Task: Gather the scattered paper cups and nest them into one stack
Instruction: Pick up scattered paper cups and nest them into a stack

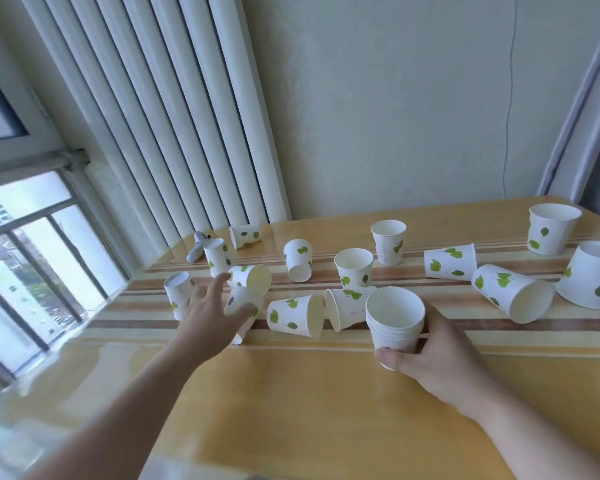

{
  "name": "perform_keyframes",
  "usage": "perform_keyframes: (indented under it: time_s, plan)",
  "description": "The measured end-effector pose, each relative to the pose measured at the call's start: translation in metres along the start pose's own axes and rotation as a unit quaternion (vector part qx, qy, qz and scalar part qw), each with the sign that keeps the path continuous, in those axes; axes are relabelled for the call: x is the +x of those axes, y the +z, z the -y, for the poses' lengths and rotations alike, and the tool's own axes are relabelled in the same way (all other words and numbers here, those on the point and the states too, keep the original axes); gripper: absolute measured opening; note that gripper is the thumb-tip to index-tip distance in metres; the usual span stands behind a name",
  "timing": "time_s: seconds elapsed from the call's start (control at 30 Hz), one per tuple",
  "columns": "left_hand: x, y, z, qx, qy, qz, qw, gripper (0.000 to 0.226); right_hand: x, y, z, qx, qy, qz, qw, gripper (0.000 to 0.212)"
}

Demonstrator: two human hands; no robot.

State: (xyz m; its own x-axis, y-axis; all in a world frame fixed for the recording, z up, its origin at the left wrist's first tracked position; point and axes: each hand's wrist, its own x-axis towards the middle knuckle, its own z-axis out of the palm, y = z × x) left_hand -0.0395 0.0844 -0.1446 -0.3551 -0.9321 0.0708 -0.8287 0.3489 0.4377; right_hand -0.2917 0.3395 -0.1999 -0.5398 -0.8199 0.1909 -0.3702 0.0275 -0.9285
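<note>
My right hand [437, 355] grips a stack of nested white paper cups [394, 318], upright, mouth up, near the table's middle. My left hand [210, 311] reaches over a cup lying on its side [240, 301]; its fingers are spread and touch that cup, though I cannot tell whether they grip it. Several more white cups with green leaf prints are scattered across the table: some upright [388, 241], some upside down [179, 292], some lying on their sides [297, 315].
The table [291, 393] has a yellow striped cloth. A white radiator [174, 109] and a window [25, 265] stand at the left, a wall behind. A small white object [196, 249] lies at the far left corner. Large cups [593, 275] crowd the right edge.
</note>
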Motion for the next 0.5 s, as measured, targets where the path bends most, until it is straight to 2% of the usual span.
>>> perform_keyframes:
  time_s: [0.03, 0.1, 0.2, 0.3, 0.4, 0.5]
  plan:
    - [0.002, 0.006, 0.003, 0.001, -0.018, 0.045, 0.999, 0.082, 0.0, 0.0, 0.0, -0.003, -0.002, 0.003, 1.0, 0.067]
    - [0.003, 0.016, 0.008, -0.054, -0.034, 0.071, 0.995, 0.081, 0.001, 0.0, -0.003, -0.005, -0.003, 0.005, 1.0, 0.067]
    - [-0.007, 0.021, 0.01, -0.184, -0.038, 0.046, 0.981, 0.078, 0.001, 0.0, -0.006, -0.004, 0.002, 0.005, 1.0, 0.065]
    - [-0.021, 0.011, -0.004, -0.342, -0.046, -0.025, 0.938, 0.091, 0.002, 0.001, -0.008, -0.006, 0.003, 0.003, 1.0, 0.066]
    - [-0.036, -0.007, -0.039, -0.46, 0.012, -0.075, 0.885, 0.099, 0.004, 0.001, -0.008, -0.007, 0.004, 0.005, 1.0, 0.065]
    - [-0.054, -0.013, -0.086, -0.509, 0.1, -0.013, 0.855, 0.105, 0.004, 0.0, -0.008, -0.01, 0.005, 0.009, 1.0, 0.064]
